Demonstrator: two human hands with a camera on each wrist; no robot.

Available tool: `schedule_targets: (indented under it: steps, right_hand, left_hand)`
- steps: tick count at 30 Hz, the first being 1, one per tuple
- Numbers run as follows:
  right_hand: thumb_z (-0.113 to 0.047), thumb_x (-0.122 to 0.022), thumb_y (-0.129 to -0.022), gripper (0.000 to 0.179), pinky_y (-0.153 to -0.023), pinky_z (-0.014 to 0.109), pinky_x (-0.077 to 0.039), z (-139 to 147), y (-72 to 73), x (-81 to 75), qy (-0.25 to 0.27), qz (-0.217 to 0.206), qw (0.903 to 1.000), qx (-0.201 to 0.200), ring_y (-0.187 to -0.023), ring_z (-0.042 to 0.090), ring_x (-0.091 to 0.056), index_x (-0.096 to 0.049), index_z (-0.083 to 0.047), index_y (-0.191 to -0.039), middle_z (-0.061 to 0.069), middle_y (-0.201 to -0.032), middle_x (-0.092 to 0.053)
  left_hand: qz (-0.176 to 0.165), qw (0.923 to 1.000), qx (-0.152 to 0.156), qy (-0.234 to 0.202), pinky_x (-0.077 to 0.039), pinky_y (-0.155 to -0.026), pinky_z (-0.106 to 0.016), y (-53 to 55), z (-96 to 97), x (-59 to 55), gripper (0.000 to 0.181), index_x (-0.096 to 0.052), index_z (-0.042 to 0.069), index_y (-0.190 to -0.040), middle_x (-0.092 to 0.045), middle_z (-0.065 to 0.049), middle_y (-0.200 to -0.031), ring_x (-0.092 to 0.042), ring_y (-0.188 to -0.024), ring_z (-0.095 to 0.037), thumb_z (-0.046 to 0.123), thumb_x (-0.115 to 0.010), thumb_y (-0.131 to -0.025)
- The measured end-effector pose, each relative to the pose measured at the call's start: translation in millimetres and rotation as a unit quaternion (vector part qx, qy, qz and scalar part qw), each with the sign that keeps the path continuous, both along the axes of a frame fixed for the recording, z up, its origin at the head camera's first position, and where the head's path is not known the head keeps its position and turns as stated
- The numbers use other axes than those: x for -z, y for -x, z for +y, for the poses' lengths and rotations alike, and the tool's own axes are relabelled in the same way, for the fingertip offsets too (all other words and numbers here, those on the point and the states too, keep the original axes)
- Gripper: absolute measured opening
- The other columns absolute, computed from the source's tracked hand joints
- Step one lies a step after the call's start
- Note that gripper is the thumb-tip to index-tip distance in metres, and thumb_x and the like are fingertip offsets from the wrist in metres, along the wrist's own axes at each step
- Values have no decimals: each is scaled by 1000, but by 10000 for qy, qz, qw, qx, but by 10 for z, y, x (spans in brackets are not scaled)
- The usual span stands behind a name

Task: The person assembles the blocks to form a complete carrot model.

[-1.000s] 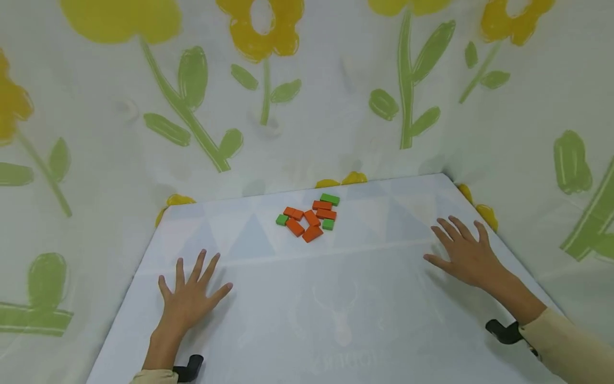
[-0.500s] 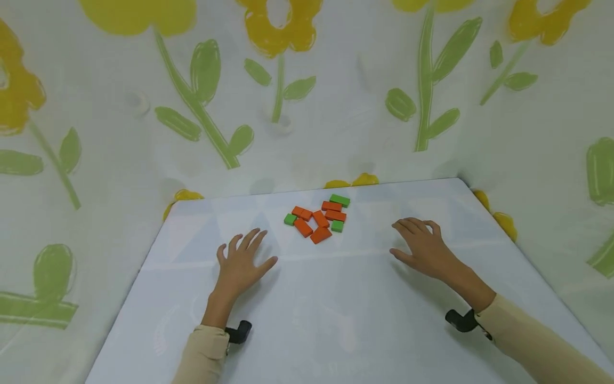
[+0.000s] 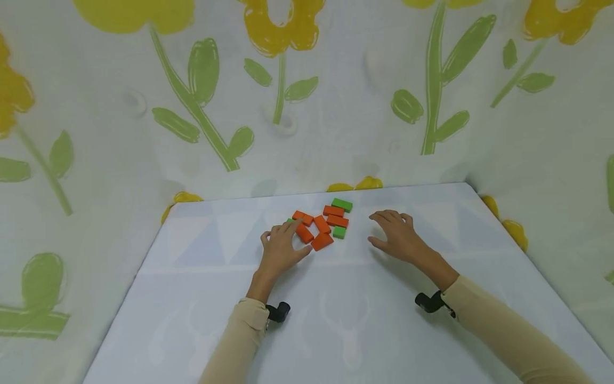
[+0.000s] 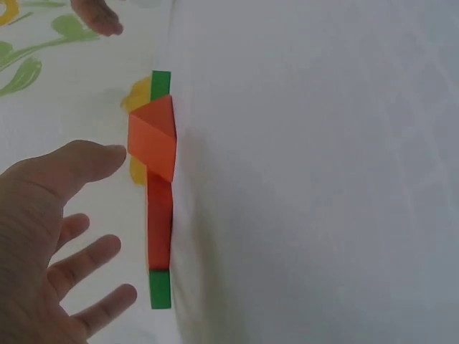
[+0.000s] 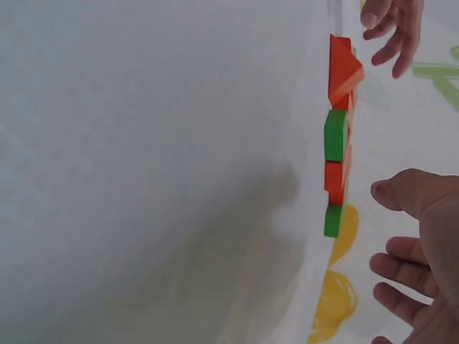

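Note:
Several flat orange and green blocks lie in a loose cluster toward the table's far side. A front orange block lies close to the thumb of my left hand. That hand hovers at the cluster's left end with fingers spread and bent, covering most of the left green block. In the left wrist view, a gap separates the thumb from an angular orange block. To the right of the cluster, my right hand hangs with loosely bent fingers, apart from the right green block. Neither hand holds anything.
The pale table has faint triangle prints and ends just behind the blocks. A flower-printed cloth rises beyond its back and side edges. A black wrist mount sits on the left wrist, another black mount on the right.
Both hands have come inward toward the blocks, the left moving right and forward, the right moving left. Their widely spread fingers have become more bent. The blocks keep their arrangement.

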State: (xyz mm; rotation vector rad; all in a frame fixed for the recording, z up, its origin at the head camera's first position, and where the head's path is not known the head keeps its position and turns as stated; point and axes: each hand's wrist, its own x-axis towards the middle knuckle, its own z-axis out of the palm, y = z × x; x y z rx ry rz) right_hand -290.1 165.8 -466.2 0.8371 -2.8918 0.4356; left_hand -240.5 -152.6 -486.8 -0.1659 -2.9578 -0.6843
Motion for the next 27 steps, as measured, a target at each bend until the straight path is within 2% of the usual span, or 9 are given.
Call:
schedule_targets:
  steps: [4, 8, 17, 21, 27]
  right_hand:
    - [-29, -75, -90, 55, -104, 66, -23, -94, 131, 5, -2, -103, 9999, 42, -133, 33, -40, -56, -5, -136, 15, -140, -53]
    - [-28, -74, -91, 54, -105, 66, -22, -182, 267, 12, -54, -353, 9993, 65, -134, 34, -39, -56, -5, -137, 15, -141, -53]
    - [-22, -70, -94, 53, -107, 64, -20, -389, 629, -35, -81, -699, 9975, 114, -137, 35, -35, -52, -5, -141, 16, -146, -48]
    - [-21, -70, -95, 53, -108, 62, -21, -465, 690, -20, -51, -890, 9960, 69, -138, 34, -34, -52, -6, -142, 16, -147, -48]
    - [-22, -72, -93, 55, -104, 60, -25, -580, 691, 42, 23, -815, 9965, -209, -137, 34, -36, -53, -7, -142, 14, -146, -50]
  left_hand:
    - [-122, 9998, -132, 54, -22, -104, -62, 101, 68, 40, 77, -41, 23, -154, -50, -9, -146, -40, -130, -35, 45, -73, -87]
    - [-233, 9992, -302, 135, -24, -102, -61, 151, 70, 77, 80, -36, 23, -156, -50, -11, -145, -41, -128, -38, 41, -74, -88]
    - [-128, 9992, -368, 55, -21, -104, -61, 225, 26, 97, 79, -39, 19, -155, -50, -10, -143, -38, -128, -35, 35, -76, -87]
    - [-201, 9993, -318, 57, -22, -104, -60, 258, 30, 128, 81, -38, 20, -155, -50, -10, -145, -39, -129, -36, 36, -77, -86]
    - [-173, 9996, -234, 32, -20, -104, -58, 288, 34, 152, 79, -41, 21, -154, -53, -9, -143, -38, -129, -34, 33, -78, -86]
